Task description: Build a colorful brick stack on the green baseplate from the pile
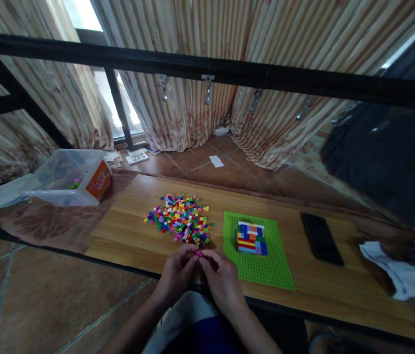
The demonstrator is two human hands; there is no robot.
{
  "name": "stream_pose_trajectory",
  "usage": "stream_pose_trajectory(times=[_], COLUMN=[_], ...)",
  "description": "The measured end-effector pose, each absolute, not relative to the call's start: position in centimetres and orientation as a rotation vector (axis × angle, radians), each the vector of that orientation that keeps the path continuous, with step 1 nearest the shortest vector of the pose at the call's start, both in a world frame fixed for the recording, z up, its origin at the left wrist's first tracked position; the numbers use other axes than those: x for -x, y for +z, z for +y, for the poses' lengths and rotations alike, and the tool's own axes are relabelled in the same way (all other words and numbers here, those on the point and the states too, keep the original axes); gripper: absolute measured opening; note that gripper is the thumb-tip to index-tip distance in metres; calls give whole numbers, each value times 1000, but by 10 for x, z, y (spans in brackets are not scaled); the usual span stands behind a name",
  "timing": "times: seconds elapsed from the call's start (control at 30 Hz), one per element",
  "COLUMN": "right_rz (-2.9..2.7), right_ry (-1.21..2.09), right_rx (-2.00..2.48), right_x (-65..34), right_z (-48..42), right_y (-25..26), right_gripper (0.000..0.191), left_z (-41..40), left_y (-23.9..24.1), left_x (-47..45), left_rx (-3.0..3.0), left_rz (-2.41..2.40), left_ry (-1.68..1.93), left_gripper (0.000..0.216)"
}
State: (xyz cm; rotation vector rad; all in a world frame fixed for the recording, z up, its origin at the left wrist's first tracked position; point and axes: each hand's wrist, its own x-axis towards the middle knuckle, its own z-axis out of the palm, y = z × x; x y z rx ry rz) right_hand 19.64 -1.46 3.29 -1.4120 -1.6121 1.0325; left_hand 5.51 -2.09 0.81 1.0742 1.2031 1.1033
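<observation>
Both hands meet at the near edge of the wooden board, just below the brick pile. A small magenta toy brick is pinched between the fingertips of my left hand and my right hand. Whether it is one piece or two joined is too small to tell. Right beyond the fingers lies a heap of loose colourful bricks. To the right, a green baseplate carries a low multicoloured brick structure with a white strip along its far side.
A black phone lies right of the baseplate on the wooden board. Farther right is a crumpled white paper. A clear plastic bin with an orange label stands at the left. A dark metal bar with hanging clips crosses ahead.
</observation>
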Motion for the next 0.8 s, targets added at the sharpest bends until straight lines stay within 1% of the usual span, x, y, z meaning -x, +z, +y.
stream_pose_trajectory(times=[0.2,0.37,0.47,0.57,0.7,0.8], right_rz=[-1467,-1380,-1313,-1202,-1125,-1172], right_ry=[1081,1123,1021,829,627,551], right_rx=[1397,1394,1445,1498,1651,1730], right_x=[-202,-209,-233,-274,-322,-335], right_z=[-17,-17,-7,10,34,46], right_y=[27,36,42,42,35,26], right_gripper=[15,18,22,27,36,39], left_z=[-22,-22,-23,-23,-22,-21], left_y=[8,9,7,8,13,15], left_x=[-56,-57,-57,-57,-59,-59], left_rx=[-1251,-1406,-1433,-1450,-1514,-1549], left_rz=[1255,1312,1383,1420,1440,1443], left_ry=[1070,1012,999,976,976,961], left_gripper=[22,23,23,23,18,17])
